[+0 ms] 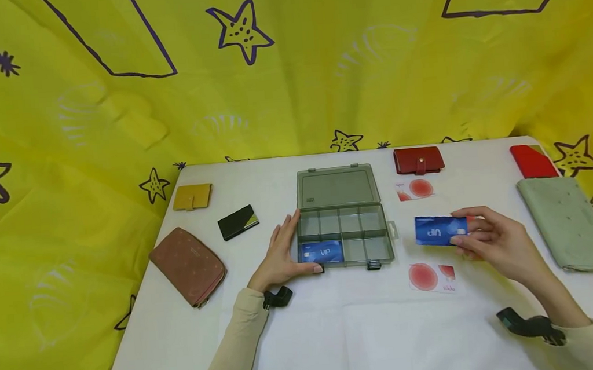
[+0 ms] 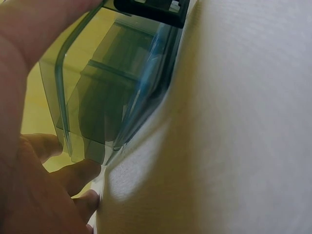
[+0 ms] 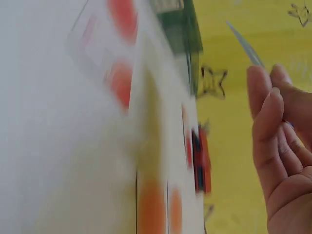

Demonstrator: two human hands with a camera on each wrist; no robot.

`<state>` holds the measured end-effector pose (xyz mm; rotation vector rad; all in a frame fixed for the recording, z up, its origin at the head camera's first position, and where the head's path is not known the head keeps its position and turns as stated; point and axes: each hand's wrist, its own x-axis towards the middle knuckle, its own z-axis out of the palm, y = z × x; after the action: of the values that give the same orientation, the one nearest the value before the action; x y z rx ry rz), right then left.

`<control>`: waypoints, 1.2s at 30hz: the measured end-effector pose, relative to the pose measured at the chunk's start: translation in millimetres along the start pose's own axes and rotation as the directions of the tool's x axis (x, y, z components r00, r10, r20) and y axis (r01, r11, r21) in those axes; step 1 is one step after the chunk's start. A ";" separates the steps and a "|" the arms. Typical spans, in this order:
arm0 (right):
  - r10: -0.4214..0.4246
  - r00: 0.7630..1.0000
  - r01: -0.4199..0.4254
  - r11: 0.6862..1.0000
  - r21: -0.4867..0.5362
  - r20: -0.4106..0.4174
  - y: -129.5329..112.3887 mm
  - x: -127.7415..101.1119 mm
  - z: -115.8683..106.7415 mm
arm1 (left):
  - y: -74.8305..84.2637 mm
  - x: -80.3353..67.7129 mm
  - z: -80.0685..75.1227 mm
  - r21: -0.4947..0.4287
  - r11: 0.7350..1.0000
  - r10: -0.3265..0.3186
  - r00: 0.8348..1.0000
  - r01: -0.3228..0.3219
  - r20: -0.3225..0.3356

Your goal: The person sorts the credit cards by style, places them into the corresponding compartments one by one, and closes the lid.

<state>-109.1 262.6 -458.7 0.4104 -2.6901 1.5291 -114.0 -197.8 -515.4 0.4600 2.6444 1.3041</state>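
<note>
A translucent grey-green compartment box [image 1: 341, 235] lies with its lid [image 1: 336, 186] laid back. My left hand [image 1: 279, 255] rests at the box's front left corner, fingers along the left wall, thumb along the front edge. A blue VIP card [image 1: 321, 252] is in the front left part of the box. To the right of the box, my right hand [image 1: 494, 242] pinches a second blue card [image 1: 438, 230] between thumb and fingers, its lettering upside down. In the right wrist view, that card [image 3: 245, 45] shows as a thin edge above the fingertips.
White cards with red circles [image 1: 423, 278] [image 1: 416, 188] lie right of the box; reddish patches show behind my right hand. A dark red wallet [image 1: 419, 160], red case [image 1: 532, 161] and green wallet [image 1: 571, 224] are farther right. Leftward are yellow [image 1: 192, 196], black [image 1: 238, 222] and brown [image 1: 189, 266] cases.
</note>
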 end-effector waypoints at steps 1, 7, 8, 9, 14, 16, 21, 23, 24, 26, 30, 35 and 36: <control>-0.012 1.000 0.011 0.999 0.038 0.009 -4.1 6.2 8.5 | 0.0 0.3 0.1 0.001 1.000 0.001 1.000 -0.001 0.002; -0.062 0.990 0.023 0.955 0.295 0.124 -19.1 37.8 60.5 | 1.4 0.7 1.7 -0.006 1.000 -0.023 1.000 0.023 0.008; -0.073 0.988 0.026 0.947 0.319 0.137 -20.2 42.0 69.0 | 1.6 0.5 2.2 -0.008 1.000 -0.029 1.000 0.029 0.009; -0.079 0.986 0.024 0.940 0.339 0.150 -21.4 45.6 77.7 | 2.0 0.1 2.8 -0.012 0.999 -0.036 0.999 0.036 0.010; -0.134 0.971 0.083 0.966 0.245 0.200 -33.7 54.6 119.0 | 3.2 -0.8 5.4 -0.012 0.999 -0.040 0.999 0.040 0.012; -0.181 0.960 0.148 0.975 0.163 0.214 -40.3 55.4 133.0 | 3.2 -0.9 6.1 -0.007 0.999 -0.037 0.999 0.037 0.009; -0.310 0.926 0.317 0.948 0.002 0.217 -53.5 56.5 156.9 | 3.1 -1.0 6.3 -0.007 0.999 -0.050 0.999 0.050 0.004; -0.335 0.917 0.350 0.936 -0.034 0.215 -56.5 56.8 162.7 | 3.1 -1.1 5.8 -0.006 0.999 -0.053 0.999 0.053 0.004; -0.341 0.915 0.359 0.932 -0.048 0.217 -57.6 56.7 165.0 | 3.0 -1.2 5.3 -0.006 0.999 -0.053 0.999 0.053 0.004; -0.343 0.912 0.367 0.927 -0.074 0.224 -59.3 56.4 168.8 | 3.0 -1.6 4.5 -0.001 0.999 -0.054 0.999 0.054 0.001; -0.329 0.911 0.369 0.920 -0.130 0.249 -61.6 55.6 173.2 | 2.8 -1.8 2.9 0.010 0.999 -0.044 0.999 0.044 -0.009; -0.343 0.911 0.379 0.915 -0.138 0.228 -62.2 55.4 162.8 | 1.5 -0.4 2.0 0.024 0.999 -0.023 1.000 0.023 -0.016; -0.359 0.909 0.391 0.911 -0.132 0.212 -60.6 55.3 156.8 | 1.1 -0.4 1.9 0.027 0.999 -0.024 1.000 0.024 -0.015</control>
<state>-130.7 88.4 -481.1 1.0382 -2.6297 1.1937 -112.9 -195.9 -515.6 0.4229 2.6746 1.2708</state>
